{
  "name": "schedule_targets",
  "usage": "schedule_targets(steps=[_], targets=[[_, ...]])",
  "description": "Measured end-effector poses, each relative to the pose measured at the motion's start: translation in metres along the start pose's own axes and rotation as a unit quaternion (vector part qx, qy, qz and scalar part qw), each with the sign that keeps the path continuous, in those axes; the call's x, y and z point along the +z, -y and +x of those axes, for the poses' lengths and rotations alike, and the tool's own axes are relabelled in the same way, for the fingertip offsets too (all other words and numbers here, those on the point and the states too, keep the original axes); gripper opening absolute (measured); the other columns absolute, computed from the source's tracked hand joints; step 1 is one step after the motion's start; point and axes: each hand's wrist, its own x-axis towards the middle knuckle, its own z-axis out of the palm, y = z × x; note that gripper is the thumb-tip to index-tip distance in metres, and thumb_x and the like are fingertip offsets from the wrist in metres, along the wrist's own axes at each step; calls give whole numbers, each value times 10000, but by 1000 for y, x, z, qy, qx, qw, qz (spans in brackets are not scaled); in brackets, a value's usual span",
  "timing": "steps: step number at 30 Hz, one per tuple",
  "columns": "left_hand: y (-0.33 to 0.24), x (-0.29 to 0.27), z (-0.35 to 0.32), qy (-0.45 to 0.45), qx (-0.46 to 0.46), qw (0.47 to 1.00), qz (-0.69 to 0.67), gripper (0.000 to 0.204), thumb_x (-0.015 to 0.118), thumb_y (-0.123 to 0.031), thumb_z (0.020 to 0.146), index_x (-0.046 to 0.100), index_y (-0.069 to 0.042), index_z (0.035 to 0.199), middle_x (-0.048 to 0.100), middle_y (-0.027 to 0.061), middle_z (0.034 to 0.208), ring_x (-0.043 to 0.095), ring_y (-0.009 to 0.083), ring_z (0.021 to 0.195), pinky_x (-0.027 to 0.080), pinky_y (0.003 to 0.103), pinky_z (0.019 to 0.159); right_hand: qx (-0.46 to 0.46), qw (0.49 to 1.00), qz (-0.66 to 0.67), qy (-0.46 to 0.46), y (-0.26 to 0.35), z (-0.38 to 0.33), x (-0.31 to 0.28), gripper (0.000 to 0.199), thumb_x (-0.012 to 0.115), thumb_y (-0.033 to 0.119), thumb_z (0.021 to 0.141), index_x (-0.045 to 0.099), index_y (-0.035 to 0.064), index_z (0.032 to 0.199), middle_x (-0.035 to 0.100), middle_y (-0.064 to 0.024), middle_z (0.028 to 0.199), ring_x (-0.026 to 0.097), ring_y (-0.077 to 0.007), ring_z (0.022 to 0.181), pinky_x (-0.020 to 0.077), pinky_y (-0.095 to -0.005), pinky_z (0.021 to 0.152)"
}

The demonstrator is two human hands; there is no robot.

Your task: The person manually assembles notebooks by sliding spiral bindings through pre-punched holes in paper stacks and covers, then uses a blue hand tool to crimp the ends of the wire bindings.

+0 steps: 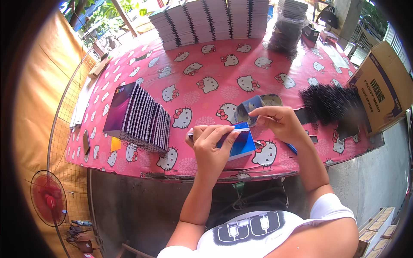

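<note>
My left hand (211,139) is closed on a small memo pad (241,145) with a glossy blue cover, held over the near edge of the table. Its fingers lie across the pad's top edge, where a pale strip shows. To the right, my right hand (277,120) has its thumb and fingertips drawn together beside a small blue-and-grey container (245,107) with a round rim. Whatever sits between those fingertips is too small to make out. A blue pen-like object (291,148) lies partly hidden under my right forearm.
Left on the pink patterned table cover (193,86) stand stacked spiral-bound memo pads (137,116). Black spiral coils (331,103) lie at right beside a cardboard box (383,88). Tall bound stacks (211,21) and a plastic-wrapped pile (288,26) line the back. A fan (49,198) stands at lower left.
</note>
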Motion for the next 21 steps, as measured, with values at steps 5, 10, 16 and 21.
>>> schedule_targets(steps=[5, 10, 16, 21], targets=[[1, 2, -2, -17, 11, 1000, -3, 166, 785, -170, 728, 734, -86, 862, 683, -11, 812, 511, 151, 823, 400, 280, 767, 4, 994, -18, 109, 6, 3, -10, 206, 637, -31, 800, 660, -9, 1003, 660, -87, 838, 640, -145, 770, 500, -251, 691], [1, 4, -2, -15, 7, 1000, -7, 173, 786, -175, 731, 732, -82, 867, 683, -2, 816, 504, 155, 810, 411, 281, 750, -98, 987, -119, 51, 6, 4, 3, 183, 667, -2, 769, 663, 19, 951, 554, -95, 798, 584, -230, 709, 469, -324, 629], [0, 5, -6, -33, 5, 999, 1, 163, 776, -201, 743, 727, -91, 854, 682, -6, 816, 505, 163, 812, 381, 291, 785, -140, 982, -128, 17, 8, 3, 6, 184, 687, 13, 752, 665, 25, 934, 557, -100, 822, 580, -256, 702, 463, -340, 627], [-1, 3, -5, -36, 14, 999, 18, 162, 782, -199, 737, 727, -93, 846, 681, -12, 813, 501, 155, 813, 371, 280, 773, -101, 984, -145, 36, 5, 7, 4, 179, 683, -8, 749, 664, 17, 926, 572, -105, 813, 585, -256, 696, 464, -337, 635]])
